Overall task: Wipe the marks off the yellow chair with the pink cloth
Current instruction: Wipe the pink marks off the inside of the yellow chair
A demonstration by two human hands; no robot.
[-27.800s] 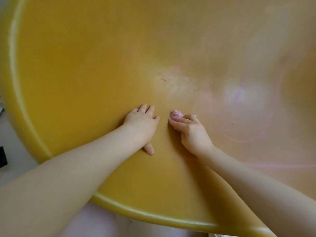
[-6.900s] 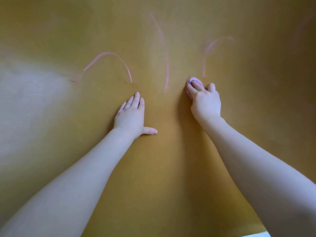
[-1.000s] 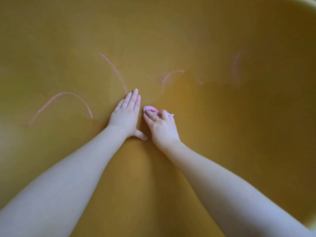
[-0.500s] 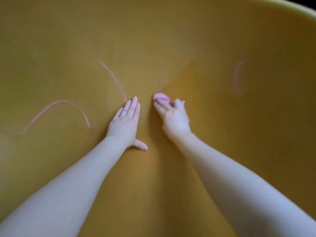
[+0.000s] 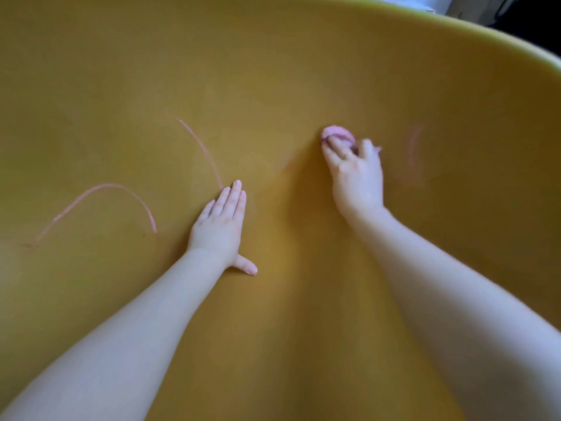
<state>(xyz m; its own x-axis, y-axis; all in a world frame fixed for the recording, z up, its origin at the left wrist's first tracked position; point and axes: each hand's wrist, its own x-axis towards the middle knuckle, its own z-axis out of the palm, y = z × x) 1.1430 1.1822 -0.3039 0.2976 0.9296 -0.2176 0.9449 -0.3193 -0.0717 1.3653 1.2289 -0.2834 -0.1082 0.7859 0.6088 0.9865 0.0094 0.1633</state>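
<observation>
Head view: looking down into the curved shell of the yellow chair [image 5: 273, 71], filling nearly the whole frame. Left hand [image 5: 220, 226] lying flat on the surface, grip apart, fingers together, thumb splayed toward the near side. Right hand [image 5: 355, 174] pressing farther off and to the right, blurred — grip clamped on the bunched pink cloth [image 5: 335, 133], showing beyond the fingertips. Pink marks: an arc [image 5: 103, 189] at left, a streak [image 5: 203, 150] just beyond the left fingertips, a faint smear [image 5: 414, 147] right of the cloth.
</observation>
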